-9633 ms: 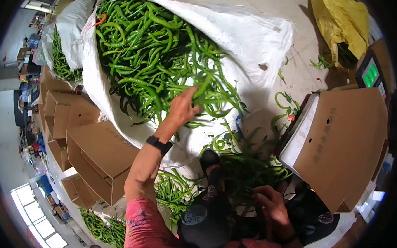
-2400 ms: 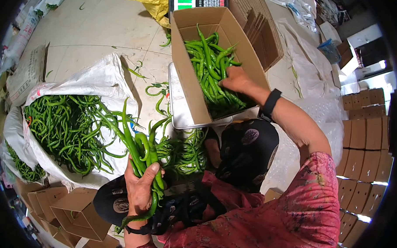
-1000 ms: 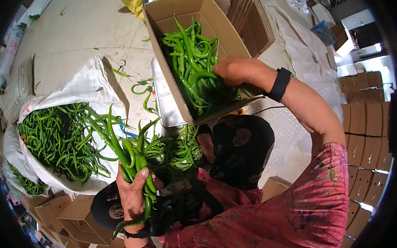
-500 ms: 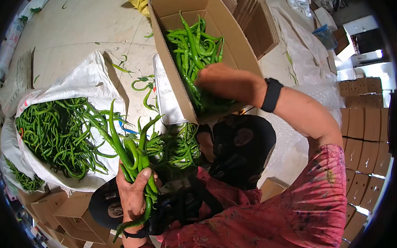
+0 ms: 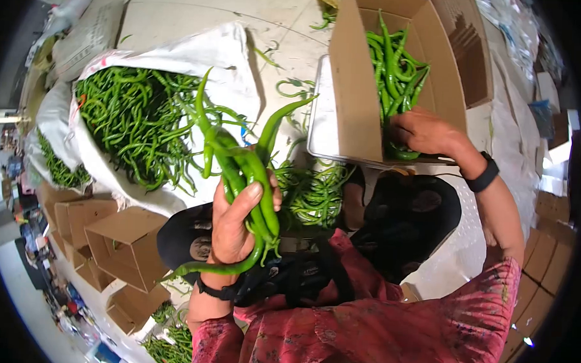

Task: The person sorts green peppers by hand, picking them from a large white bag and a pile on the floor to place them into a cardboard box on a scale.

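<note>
close before the chest, the left hand (image 5: pixel 234 224) is clenched round a bunch of long green chilli peppers (image 5: pixel 247 164), tips up. just beyond, a loose heap of green peppers (image 5: pixel 312 192) lies on the pale floor (image 5: pixel 181 11). to the right, the right hand (image 5: pixel 423 132) rests on the packed green peppers (image 5: pixel 397 63) inside an open brown cardboard carton (image 5: pixel 354 88) on a metal tray (image 5: pixel 317 118); whether it grips any i cannot tell. the carton looks partly filled; the white woven sack (image 5: pixel 211 57) at far left holds plenty more.

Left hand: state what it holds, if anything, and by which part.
A bunch of green peppers; the left hand wraps its lower part, tips pointing up.
</note>
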Tool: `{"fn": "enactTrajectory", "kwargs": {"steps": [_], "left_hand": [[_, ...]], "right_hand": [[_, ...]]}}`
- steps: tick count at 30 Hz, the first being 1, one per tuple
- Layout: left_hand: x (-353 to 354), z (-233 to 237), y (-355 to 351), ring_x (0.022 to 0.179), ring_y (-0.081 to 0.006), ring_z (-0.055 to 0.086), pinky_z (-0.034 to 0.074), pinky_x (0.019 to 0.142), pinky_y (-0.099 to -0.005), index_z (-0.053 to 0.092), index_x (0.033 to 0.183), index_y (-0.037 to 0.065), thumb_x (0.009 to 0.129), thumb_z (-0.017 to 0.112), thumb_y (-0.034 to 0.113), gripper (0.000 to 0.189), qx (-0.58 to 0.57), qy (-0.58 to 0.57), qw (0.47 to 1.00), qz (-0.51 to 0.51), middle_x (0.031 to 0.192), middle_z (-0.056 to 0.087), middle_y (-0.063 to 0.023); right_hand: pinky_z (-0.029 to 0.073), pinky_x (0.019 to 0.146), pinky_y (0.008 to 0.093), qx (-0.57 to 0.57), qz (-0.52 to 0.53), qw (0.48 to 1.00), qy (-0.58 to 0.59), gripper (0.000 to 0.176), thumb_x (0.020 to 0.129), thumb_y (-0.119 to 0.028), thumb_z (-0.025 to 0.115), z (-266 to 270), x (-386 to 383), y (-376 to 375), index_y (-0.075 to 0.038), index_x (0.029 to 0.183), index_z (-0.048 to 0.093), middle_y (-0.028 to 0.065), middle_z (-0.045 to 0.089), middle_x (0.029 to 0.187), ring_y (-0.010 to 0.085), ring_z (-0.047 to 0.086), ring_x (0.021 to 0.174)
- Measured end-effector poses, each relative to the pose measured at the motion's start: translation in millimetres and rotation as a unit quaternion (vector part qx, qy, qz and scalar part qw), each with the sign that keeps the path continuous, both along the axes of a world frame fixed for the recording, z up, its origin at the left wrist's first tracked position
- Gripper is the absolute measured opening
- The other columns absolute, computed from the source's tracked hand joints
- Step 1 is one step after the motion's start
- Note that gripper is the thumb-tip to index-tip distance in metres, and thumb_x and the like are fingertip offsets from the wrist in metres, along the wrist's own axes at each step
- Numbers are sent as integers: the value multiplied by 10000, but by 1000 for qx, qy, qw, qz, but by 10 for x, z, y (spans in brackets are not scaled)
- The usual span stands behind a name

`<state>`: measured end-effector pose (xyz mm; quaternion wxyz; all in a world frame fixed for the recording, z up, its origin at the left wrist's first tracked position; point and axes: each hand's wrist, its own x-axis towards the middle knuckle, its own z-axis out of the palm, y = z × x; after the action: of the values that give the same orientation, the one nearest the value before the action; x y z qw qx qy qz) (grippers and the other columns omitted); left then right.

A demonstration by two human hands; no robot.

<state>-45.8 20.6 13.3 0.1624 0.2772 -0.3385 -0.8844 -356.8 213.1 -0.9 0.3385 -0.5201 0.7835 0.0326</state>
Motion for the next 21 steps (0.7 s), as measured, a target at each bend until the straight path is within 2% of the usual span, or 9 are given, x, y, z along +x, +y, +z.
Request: {"fn": "enactTrajectory", "kwargs": {"steps": [2,6,8,12,16,17,18,20,21], "left_hand": [[22,-10,-1,831,-205,576,494,728,-313,412,1326,5,892,627,133,501,-3,21,1000,1,1021,569,-135],[74,-62,-7,837,-211,581,504,734,-320,458,1245,2,877,629,113,421,1,56,998,7,1031,581,-142],[102,-50,-12,857,-220,594,518,754,-329,463,1225,7,865,634,90,407,9,76,997,6,1049,583,-153],[159,-34,-23,881,-219,605,530,781,-338,456,1234,21,887,622,93,392,0,85,996,-10,1066,584,-152],[220,-78,-64,903,-211,638,559,801,-338,459,1246,17,919,609,120,374,1,70,998,8,1091,593,-146],[223,-74,-73,901,-220,618,551,783,-335,445,1279,7,922,596,107,400,-1,71,997,12,1103,587,-158],[230,-67,-76,900,-230,599,544,764,-332,431,1312,-4,925,583,94,427,-4,72,997,14,1114,581,-171],[263,-61,-87,928,-225,624,552,795,-334,453,1297,3,915,605,99,422,-10,63,998,-4,1148,590,-172],[261,-61,-101,956,-220,650,559,826,-336,474,1282,10,905,626,105,417,-18,57,998,-21,1183,600,-173]], "right_hand": [[448,853,468,12,-22,994,-105,261,808,-179,619,65,61,-10,-30,1022,613,223,621,906,408,569,966],[455,841,466,51,13,999,2,303,757,-159,648,-95,37,178,-10,1003,555,215,607,906,393,564,945],[460,827,464,-12,15,997,78,305,740,-121,646,-228,-61,322,-12,1011,557,212,607,922,393,567,935],[479,797,472,62,12,993,99,293,755,-99,621,-266,68,209,2,1025,569,237,621,971,405,588,939],[540,769,443,35,-56,985,157,232,837,-149,591,577,331,-173,26,987,619,210,663,991,355,653,926],[550,745,409,-88,-169,982,-9,255,855,-190,613,845,525,-210,23,994,628,175,670,983,297,658,901],[560,720,376,-206,-276,923,-174,282,873,-231,634,981,730,-244,21,1000,637,141,677,976,239,663,876],[546,764,301,-213,-285,885,-299,372,870,-287,685,937,1098,-343,7,1091,631,99,668,957,161,637,893],[514,813,299,-345,-126,856,-364,386,926,-351,603,473,1158,-314,-55,1173,608,72,644,1030,165,644,949]]}}
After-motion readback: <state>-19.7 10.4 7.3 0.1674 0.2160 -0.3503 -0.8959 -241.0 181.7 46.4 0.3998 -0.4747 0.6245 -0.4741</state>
